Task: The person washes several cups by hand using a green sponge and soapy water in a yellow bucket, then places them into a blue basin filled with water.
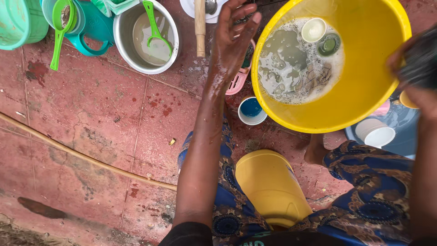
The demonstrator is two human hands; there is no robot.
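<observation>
My wet left hand (234,34) hangs open and empty over the pink soap dish (238,81), right hand (416,68) grips something dark I can't identify at the yellow basin (364,105), soapy water holding small cups (313,29), floor-level for squatting.

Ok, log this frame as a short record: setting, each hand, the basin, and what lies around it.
setting: red tiled floor, wet and stained
left hand: wet, fingers spread, empty, raised over a pink soap dish
right hand: at the frame edge, holding a dark blurred thing; kind unclear
yellow basin: soapy water with two small cups
nearby: steel pot with green ladle, blue-and-white cup, yellow container
</observation>
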